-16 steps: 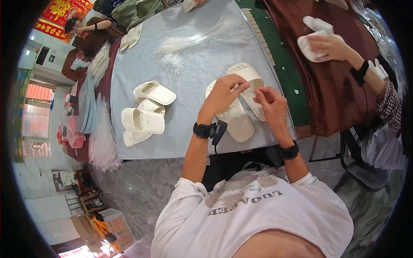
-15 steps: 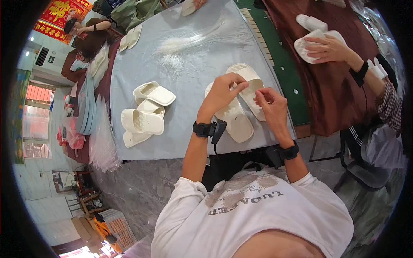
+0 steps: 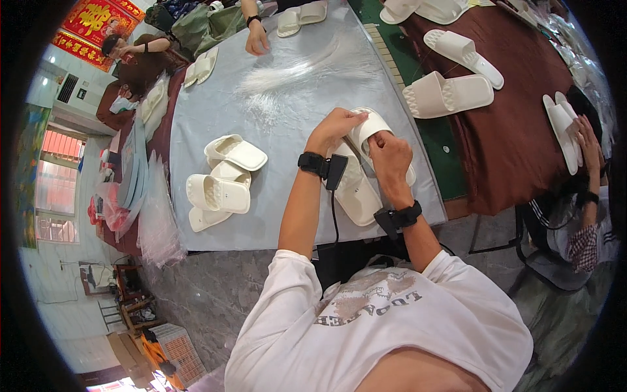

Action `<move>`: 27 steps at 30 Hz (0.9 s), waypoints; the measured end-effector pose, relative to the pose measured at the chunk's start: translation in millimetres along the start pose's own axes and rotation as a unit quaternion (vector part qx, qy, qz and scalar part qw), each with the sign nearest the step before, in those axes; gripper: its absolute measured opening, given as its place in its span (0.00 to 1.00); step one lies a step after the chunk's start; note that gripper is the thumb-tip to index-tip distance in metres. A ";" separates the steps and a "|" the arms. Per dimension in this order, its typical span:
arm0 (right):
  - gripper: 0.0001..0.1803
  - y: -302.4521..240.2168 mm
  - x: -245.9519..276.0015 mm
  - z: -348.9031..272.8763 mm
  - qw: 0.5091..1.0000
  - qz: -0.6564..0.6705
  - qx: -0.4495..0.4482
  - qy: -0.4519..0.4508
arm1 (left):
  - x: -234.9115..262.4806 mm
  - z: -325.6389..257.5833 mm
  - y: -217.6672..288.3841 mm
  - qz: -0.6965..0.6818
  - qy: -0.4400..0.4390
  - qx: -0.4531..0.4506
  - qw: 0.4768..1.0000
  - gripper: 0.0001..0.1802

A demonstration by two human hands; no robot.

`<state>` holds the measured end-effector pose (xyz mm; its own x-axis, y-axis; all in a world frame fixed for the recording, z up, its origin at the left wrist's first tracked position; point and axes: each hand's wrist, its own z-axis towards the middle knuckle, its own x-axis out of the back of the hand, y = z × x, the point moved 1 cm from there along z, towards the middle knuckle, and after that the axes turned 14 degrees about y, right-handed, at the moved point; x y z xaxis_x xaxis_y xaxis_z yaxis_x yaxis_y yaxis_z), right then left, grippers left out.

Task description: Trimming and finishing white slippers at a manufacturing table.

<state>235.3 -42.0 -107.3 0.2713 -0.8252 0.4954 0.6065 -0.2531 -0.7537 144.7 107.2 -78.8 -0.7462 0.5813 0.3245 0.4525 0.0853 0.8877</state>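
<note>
Currently both hands work on one pair of white slippers [image 3: 366,166] held together over the grey table sheet [image 3: 215,117].

Finger state. The left hand [image 3: 334,129] has its fingers curled together and closed on the upper strap of the pair, at the toe end. The right hand [image 3: 390,157] lies just beside it, fingers bent and pressed onto the strap from the other side; whether its fingertips pinch something thin cannot be told.

Position of the work. The slipper pair lies directly under and between the fingers, its heel end projecting toward the wearer's body and resting on the sheet near the table edge.

Step in hand, as judged. The two slippers appear to be held matched while the strap area is handled, possibly for fastening or bundling. A sound next move would call for a steady hold by the left fingers so that the pair does not slide apart while the right fingers work.

Surroundings, outward from the fingers. Beyond the fingertips lies a bundle of thin clear strands [image 3: 294,72]. To the left of the left hand, well apart, is a small stack of white slippers [image 3: 222,183]. To the right of the right hand, past a green strip, loose slippers [image 3: 447,95] lie on a brown cloth [image 3: 516,150]. At the far right a co-worker's hand [image 3: 588,140] holds another pair.
</note>
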 end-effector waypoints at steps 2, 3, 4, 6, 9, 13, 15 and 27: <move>0.09 -3.7 -0.9 -2.2 1.000 0.001 -0.002 0.005 | 2.0 -3.4 -0.2 -0.025 -0.010 0.007 1.000 0.24; 0.09 -6.9 0.0 -3.1 1.000 -0.004 -0.004 0.011 | 4.1 -4.2 -1.1 -0.076 -0.011 0.023 0.997 0.22; 0.09 -7.5 -0.3 -3.7 1.000 -0.005 -0.003 0.010 | 5.5 -5.0 -2.0 -0.128 -0.012 0.039 0.991 0.21; 0.09 -6.4 -0.7 -2.8 1.000 0.009 0.010 0.015 | 5.8 -5.6 -3.1 -0.123 0.001 0.024 0.992 0.20; 0.09 -3.1 1.2 -4.8 1.000 0.021 0.009 -0.002 | 5.3 -5.5 -7.1 -0.131 0.018 0.016 0.991 0.19; 0.10 -6.8 -1.1 -3.1 0.999 0.032 0.005 0.015 | 10.3 -2.9 -15.7 -0.167 0.021 0.014 0.986 0.21; 0.11 -5.6 -4.5 -3.4 1.000 0.021 -0.015 0.017 | 7.0 -4.1 -17.9 -0.167 0.033 0.013 0.985 0.21; 0.12 -8.0 -4.2 -1.7 0.999 0.026 -0.023 0.031 | 1.7 -13.4 -15.1 -0.198 0.048 0.015 0.979 0.16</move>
<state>228.0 -37.3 -104.1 0.2535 -0.8675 0.4280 0.5570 -0.2308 -0.7978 130.0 96.0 -87.2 -0.9075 0.4198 -0.0128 0.1313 0.3124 0.9408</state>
